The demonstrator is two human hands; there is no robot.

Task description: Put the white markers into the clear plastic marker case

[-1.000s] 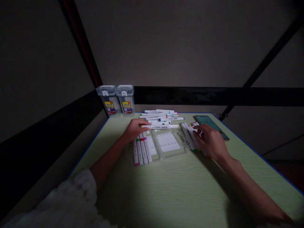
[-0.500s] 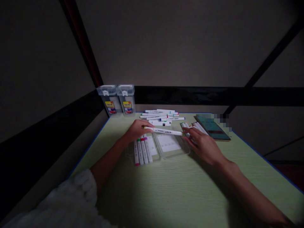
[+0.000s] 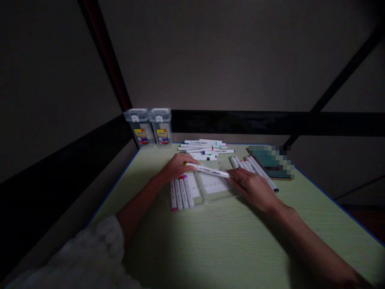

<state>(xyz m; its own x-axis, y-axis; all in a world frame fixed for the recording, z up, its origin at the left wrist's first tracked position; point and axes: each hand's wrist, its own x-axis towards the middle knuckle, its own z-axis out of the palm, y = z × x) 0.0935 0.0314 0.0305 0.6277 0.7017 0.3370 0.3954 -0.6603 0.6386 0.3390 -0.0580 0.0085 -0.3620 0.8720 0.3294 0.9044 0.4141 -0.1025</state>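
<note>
A white marker with a yellow tip at its left end is held up in the air, tilted slightly down to the right. My left hand pinches its left end, while the fingers of my right hand close on its right end. Under the marker lies an open clear plastic case with white paper in both halves. Several white markers lie side by side in the left half, with pink, red and purple ends showing. My left hand hides their far ends in part.
Behind the case is a loose pile of white markers. More markers lie in a row beyond my right hand, next to a green tablet-like panel. Two clear lidded boxes with yellow labels stand at the back left corner.
The held marker and both hands have come slightly lower. My right hand has shifted a little left and down, uncovering more of the marker row at the right.
</note>
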